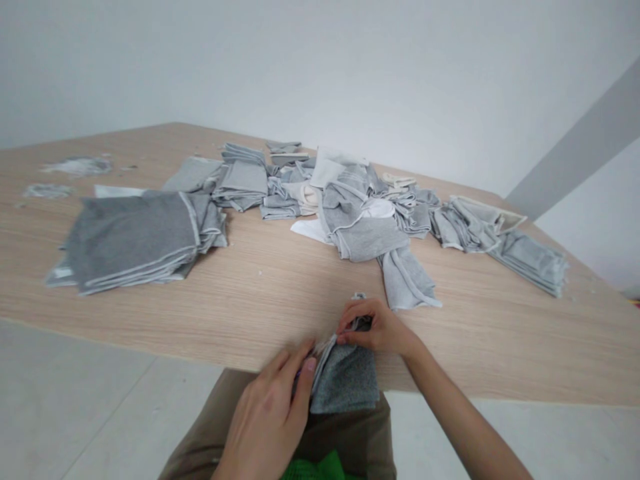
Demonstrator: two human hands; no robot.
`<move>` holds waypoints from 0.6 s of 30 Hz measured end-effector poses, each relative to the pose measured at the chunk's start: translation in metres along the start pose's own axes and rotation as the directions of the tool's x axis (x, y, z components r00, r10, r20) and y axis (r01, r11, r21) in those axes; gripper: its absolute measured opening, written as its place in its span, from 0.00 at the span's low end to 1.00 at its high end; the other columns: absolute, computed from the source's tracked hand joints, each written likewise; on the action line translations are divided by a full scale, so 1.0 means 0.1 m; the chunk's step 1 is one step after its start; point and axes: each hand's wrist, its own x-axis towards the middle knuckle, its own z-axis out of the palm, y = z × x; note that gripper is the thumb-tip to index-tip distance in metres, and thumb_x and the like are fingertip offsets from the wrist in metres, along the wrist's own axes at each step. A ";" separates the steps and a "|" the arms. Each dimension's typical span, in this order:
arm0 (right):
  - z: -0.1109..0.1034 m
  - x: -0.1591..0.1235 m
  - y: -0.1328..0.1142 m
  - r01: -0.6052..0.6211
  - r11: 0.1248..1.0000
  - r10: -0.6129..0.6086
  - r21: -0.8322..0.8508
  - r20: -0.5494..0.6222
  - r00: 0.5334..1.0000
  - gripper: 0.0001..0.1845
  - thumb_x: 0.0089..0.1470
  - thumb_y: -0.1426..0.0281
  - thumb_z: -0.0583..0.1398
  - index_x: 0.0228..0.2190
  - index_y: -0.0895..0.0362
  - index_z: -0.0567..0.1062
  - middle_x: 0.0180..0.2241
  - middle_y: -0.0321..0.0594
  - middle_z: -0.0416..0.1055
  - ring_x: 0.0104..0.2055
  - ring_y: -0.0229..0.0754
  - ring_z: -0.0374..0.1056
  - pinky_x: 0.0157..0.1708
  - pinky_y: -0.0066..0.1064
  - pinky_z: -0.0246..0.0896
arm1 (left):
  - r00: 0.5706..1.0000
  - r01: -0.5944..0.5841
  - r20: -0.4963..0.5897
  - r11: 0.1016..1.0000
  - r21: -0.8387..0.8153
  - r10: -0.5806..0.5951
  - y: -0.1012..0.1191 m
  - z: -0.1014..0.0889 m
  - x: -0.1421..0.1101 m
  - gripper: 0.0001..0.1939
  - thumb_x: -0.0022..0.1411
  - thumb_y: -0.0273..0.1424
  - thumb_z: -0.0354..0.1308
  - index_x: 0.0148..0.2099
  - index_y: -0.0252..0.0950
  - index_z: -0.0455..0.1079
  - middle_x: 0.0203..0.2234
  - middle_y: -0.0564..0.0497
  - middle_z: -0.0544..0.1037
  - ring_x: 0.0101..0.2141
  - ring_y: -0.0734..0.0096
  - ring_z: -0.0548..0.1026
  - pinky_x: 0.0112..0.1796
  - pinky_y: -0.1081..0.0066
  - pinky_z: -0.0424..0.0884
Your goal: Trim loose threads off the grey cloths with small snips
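At the near edge of the table, a folded piece of grey knit cloth [346,383] with several layers hangs partly over my lap. My left hand [275,400] grips its left edge between thumb and fingers. Closed in a pinch at the upper corner of the same cloth is my right hand [373,325], where pale loose threads [324,345] show between the two hands. Just beyond the right fingers a small light-coloured tip [359,295] sticks out; its kind is unclear. Tiny purple spots show by the fingers of both hands.
A stack of grey cloth pieces [135,237] lies at left, with another folded stack [243,177] behind it. A loose heap [357,220] covers the middle, and more folded pieces [533,257] lie at right. Thread scraps [80,165] sit far left, before the white wall [320,73].
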 end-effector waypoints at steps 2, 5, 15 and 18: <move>0.00 0.00 0.00 0.000 1.000 0.000 0.012 -0.003 1.000 0.07 0.49 0.64 0.68 0.29 0.55 0.81 0.29 0.39 0.75 0.32 0.41 0.70 0.35 0.31 0.63 | 1.000 0.003 0.005 1.000 -0.002 -0.003 0.03 0.04 0.00 0.20 0.70 0.39 0.43 0.58 0.43 0.67 0.50 0.49 0.77 0.49 0.62 0.76 0.52 0.57 0.73; 0.00 0.00 0.00 -0.006 1.000 0.007 0.030 -0.008 1.000 0.07 0.49 0.65 0.69 0.28 0.56 0.81 0.29 0.39 0.75 0.32 0.41 0.70 0.34 0.31 0.63 | 1.000 0.027 -0.013 0.999 -0.022 -0.027 0.04 0.10 -0.01 0.19 0.70 0.40 0.43 0.57 0.44 0.67 0.49 0.49 0.77 0.49 0.62 0.75 0.52 0.57 0.71; 0.00 0.01 -0.01 -0.017 0.999 0.018 0.041 -0.030 0.999 0.08 0.47 0.65 0.70 0.27 0.56 0.80 0.28 0.39 0.75 0.32 0.41 0.70 0.34 0.31 0.63 | 0.998 0.032 -0.049 0.994 -0.103 -0.037 0.06 0.18 0.01 0.17 0.70 0.40 0.45 0.54 0.43 0.69 0.45 0.49 0.78 0.46 0.63 0.75 0.49 0.59 0.72; 0.00 0.00 0.00 -0.051 0.998 0.052 0.030 -0.039 0.998 0.11 0.44 0.63 0.71 0.26 0.57 0.79 0.27 0.38 0.75 0.31 0.40 0.70 0.33 0.31 0.63 | 0.997 0.033 -0.063 0.994 -0.101 -0.039 0.07 0.20 0.03 0.17 0.70 0.41 0.45 0.53 0.42 0.69 0.45 0.48 0.78 0.46 0.62 0.75 0.49 0.58 0.71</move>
